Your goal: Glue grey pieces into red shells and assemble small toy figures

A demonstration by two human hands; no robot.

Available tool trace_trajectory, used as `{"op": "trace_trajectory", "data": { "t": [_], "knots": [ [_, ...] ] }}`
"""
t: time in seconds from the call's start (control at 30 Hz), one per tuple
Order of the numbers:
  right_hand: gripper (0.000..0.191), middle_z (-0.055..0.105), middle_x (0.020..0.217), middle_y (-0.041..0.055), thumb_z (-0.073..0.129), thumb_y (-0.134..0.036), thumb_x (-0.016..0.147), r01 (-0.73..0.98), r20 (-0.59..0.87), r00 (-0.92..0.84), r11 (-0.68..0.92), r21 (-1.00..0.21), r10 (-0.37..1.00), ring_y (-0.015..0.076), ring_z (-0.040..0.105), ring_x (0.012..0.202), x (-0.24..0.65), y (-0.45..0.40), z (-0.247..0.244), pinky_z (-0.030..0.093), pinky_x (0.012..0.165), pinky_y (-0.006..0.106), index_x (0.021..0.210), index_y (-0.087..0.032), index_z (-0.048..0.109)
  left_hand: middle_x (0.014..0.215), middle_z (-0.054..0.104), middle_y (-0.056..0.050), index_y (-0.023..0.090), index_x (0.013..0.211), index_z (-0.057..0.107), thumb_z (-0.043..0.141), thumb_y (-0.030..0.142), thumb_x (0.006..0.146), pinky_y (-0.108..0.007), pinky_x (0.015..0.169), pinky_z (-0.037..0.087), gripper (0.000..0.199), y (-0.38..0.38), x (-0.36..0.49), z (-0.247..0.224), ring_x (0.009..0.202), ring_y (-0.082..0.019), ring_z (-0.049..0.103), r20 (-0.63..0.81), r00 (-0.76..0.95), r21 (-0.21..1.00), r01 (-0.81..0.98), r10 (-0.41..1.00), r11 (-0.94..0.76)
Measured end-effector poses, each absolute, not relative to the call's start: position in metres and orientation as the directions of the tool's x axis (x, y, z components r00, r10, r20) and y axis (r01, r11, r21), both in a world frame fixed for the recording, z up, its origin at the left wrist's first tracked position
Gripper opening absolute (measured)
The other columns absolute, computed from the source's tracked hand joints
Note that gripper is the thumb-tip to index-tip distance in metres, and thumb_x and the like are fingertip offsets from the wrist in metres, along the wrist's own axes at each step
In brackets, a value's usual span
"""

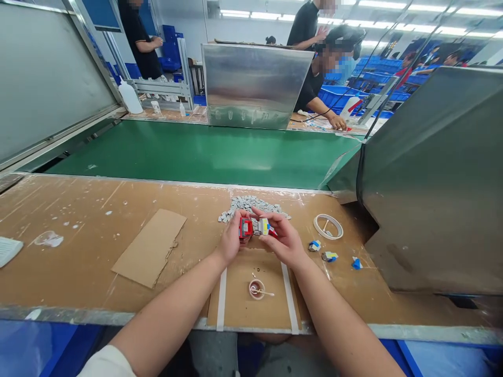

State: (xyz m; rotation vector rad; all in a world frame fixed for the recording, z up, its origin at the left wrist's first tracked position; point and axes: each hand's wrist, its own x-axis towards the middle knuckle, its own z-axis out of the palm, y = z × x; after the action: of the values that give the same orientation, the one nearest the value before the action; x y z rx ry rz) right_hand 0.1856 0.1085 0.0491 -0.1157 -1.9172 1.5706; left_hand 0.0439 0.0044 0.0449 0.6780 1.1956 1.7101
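Between my two hands is a small toy truck [253,227] with a red front end and a grey and yellow rear. My left hand [232,235] grips its red end, fingers curled around it. At the other end, my right hand [285,238] pinches the yellow and blue part between thumb and fingers. Just beyond my hands lies a pile of small grey tiles [251,203]. Nearer to me, a small cup [257,289] with a cotton swab [269,294] in it stands on a taped cardboard sheet [239,309].
A roll of white tape [328,226] and several small blue, yellow and grey pieces [329,256] lie at right. A loose cardboard piece [151,248] is at left. Behind the table runs a green conveyor belt [188,152]. A metal housing [436,199] stands at right; a co-worker's hand [338,122] is across the belt.
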Motion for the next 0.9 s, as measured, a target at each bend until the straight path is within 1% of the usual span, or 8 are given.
{"op": "trace_trajectory", "data": {
  "t": [0.13, 0.23, 0.37, 0.5, 0.57, 0.67, 0.73, 0.9],
  "knots": [
    [0.04, 0.066, 0.147, 0.0147, 0.08, -0.036, 0.094, -0.27, 0.57, -0.735, 0.613, -0.743, 0.367, 0.0308, 0.062, 0.14, 0.184, 0.111, 0.051, 0.051, 0.117, 0.053, 0.13, -0.029, 0.065, 0.065, 0.045, 0.005, 0.021, 0.091, 0.051, 0.044, 0.088, 0.091, -0.022, 0.049, 0.031, 0.067, 0.002, 0.044, 0.048, 0.053, -0.01, 0.038, -0.022, -0.469, 0.966, -0.239, 0.883, -0.103],
    [0.039, 0.069, 0.137, 0.0139, 0.08, -0.033, 0.094, -0.25, 0.639, -0.703, 0.733, -0.633, 0.312, 0.0292, 0.067, 0.128, 0.184, 0.113, 0.054, 0.056, 0.109, 0.049, 0.131, -0.028, 0.067, 0.071, 0.046, 0.003, 0.021, 0.09, 0.052, 0.043, 0.086, 0.093, -0.024, 0.052, 0.034, 0.066, 0.002, 0.044, 0.05, 0.059, -0.011, 0.041, 0.013, -0.495, 0.983, -0.151, 0.869, -0.101],
    [0.036, 0.067, 0.117, 0.012, 0.08, -0.037, 0.093, -0.183, 0.643, -0.695, 0.787, -0.59, 0.321, 0.0264, 0.069, 0.107, 0.185, 0.115, 0.054, 0.061, 0.09, 0.042, 0.127, -0.026, 0.072, 0.072, 0.045, 0.002, 0.021, 0.091, 0.052, 0.036, 0.079, 0.1, -0.026, 0.055, 0.035, 0.061, 0.0, 0.042, 0.049, 0.062, -0.013, 0.04, 0.041, -0.488, 0.995, -0.063, 0.872, -0.083],
    [0.035, 0.068, 0.097, 0.0067, 0.081, -0.036, 0.093, -0.173, 0.611, -0.722, 0.769, -0.615, 0.325, 0.0201, 0.065, 0.083, 0.184, 0.113, 0.05, 0.057, 0.069, 0.033, 0.125, -0.025, 0.073, 0.075, 0.047, 0.001, 0.021, 0.088, 0.052, 0.032, 0.074, 0.104, -0.028, 0.063, 0.039, 0.058, -0.002, 0.038, 0.048, 0.067, -0.015, 0.044, 0.116, -0.493, 0.992, 0.094, 0.862, -0.079],
    [0.034, 0.069, 0.092, 0.0046, 0.081, -0.036, 0.093, -0.187, 0.602, -0.725, 0.746, -0.639, 0.334, 0.0181, 0.064, 0.077, 0.182, 0.111, 0.047, 0.054, 0.065, 0.031, 0.124, -0.025, 0.073, 0.076, 0.048, 0.0, 0.022, 0.087, 0.051, 0.03, 0.07, 0.106, -0.03, 0.066, 0.04, 0.056, -0.003, 0.038, 0.047, 0.07, -0.016, 0.045, 0.144, -0.511, 0.985, 0.161, 0.848, -0.07],
    [0.034, 0.071, 0.092, 0.0045, 0.081, -0.039, 0.094, -0.197, 0.614, -0.713, 0.744, -0.639, 0.339, 0.0183, 0.065, 0.078, 0.179, 0.112, 0.043, 0.055, 0.066, 0.03, 0.124, -0.025, 0.073, 0.079, 0.05, -0.001, 0.022, 0.085, 0.05, 0.03, 0.067, 0.107, -0.031, 0.071, 0.043, 0.053, -0.004, 0.042, 0.048, 0.074, -0.017, 0.048, 0.163, -0.56, 0.974, 0.224, 0.812, -0.041],
    [0.037, 0.072, 0.098, 0.0059, 0.077, -0.041, 0.097, -0.199, 0.628, -0.711, 0.766, -0.611, 0.317, 0.0194, 0.067, 0.082, 0.179, 0.116, 0.042, 0.056, 0.069, 0.032, 0.13, -0.026, 0.071, 0.08, 0.052, -0.001, 0.022, 0.087, 0.05, 0.032, 0.065, 0.107, -0.031, 0.07, 0.045, 0.05, -0.003, 0.045, 0.048, 0.074, -0.017, 0.05, 0.139, -0.581, 0.98, 0.198, 0.802, -0.026],
    [0.047, 0.068, 0.101, 0.0102, 0.052, -0.04, 0.11, -0.013, 0.568, -0.764, 0.873, -0.487, 0.305, 0.0245, 0.068, 0.089, 0.181, 0.12, 0.044, 0.059, 0.077, 0.038, 0.154, -0.025, 0.055, 0.079, 0.058, 0.001, 0.024, 0.104, 0.053, 0.032, 0.055, 0.107, -0.025, 0.06, 0.045, 0.038, 0.002, 0.048, 0.05, 0.067, -0.015, 0.054, -0.127, -0.515, 0.988, -0.138, 0.848, 0.064]
  ]
}}
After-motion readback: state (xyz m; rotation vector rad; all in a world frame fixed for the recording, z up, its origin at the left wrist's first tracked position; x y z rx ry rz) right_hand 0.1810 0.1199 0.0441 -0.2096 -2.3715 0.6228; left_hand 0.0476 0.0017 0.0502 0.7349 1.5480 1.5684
